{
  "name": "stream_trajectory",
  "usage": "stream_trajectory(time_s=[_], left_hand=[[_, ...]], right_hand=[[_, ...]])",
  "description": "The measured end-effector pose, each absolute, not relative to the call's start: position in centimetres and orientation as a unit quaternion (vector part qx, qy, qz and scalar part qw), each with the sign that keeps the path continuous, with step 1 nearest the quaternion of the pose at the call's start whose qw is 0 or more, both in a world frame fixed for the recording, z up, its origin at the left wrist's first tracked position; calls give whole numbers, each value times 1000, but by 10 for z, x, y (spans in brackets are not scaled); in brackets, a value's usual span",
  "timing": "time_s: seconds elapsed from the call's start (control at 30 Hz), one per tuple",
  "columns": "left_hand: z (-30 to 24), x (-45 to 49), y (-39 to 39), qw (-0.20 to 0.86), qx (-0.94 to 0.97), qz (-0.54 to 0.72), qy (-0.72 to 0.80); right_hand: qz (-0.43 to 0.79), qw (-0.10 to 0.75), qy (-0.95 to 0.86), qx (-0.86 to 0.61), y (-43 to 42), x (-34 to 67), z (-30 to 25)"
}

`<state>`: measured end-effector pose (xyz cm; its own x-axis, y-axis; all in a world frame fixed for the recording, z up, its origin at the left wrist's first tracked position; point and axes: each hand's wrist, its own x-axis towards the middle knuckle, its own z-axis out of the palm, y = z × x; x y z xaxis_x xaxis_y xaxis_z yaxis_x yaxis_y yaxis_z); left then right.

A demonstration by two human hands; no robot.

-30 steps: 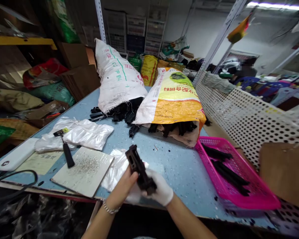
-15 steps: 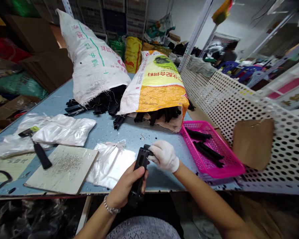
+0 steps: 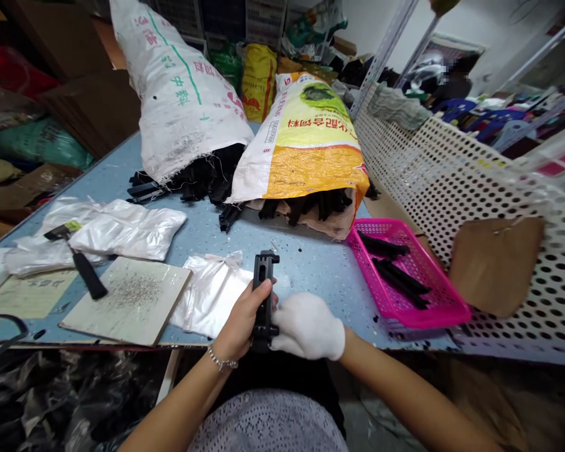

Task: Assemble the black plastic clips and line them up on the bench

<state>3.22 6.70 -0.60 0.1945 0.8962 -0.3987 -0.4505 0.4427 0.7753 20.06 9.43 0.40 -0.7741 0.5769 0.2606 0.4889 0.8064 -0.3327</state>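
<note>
A long black plastic part [image 3: 264, 279] stands upright at the near edge of the blue table [image 3: 311, 270]. My bare left hand [image 3: 242, 320] is wrapped round its middle. My right hand [image 3: 306, 326], in a white glove, is closed on its lower end. Just left of the hands lies a clear plastic bag [image 3: 211, 298]. Two woven sacks, one white [image 3: 179, 94] and one yellow [image 3: 311, 138], lie further back with several similar black parts [image 3: 306, 204] spilling from their mouths.
A pink basket [image 3: 440, 311] holding a few black parts sits to the right. A small hammer [image 3: 82, 263], more plastic bags [image 3: 127, 229] and a grey board [image 3: 127, 301] with small pins lie to the left. A white perforated panel [image 3: 471, 188] borders the right side.
The black part has gone from tilted to upright. My gloved right hand slid from its top end down to its lower end. The view shifted slightly.
</note>
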Motion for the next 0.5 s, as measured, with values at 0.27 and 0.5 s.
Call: stream_trajectory(time_s=[0.27, 0.5], left_hand=[[-27, 41, 78, 650, 315, 480, 497], [-90, 90, 88, 595, 402, 473, 510]], right_hand=[[220, 118, -903, -349, 69, 197, -15], [322, 210, -650, -656, 226, 204, -4]])
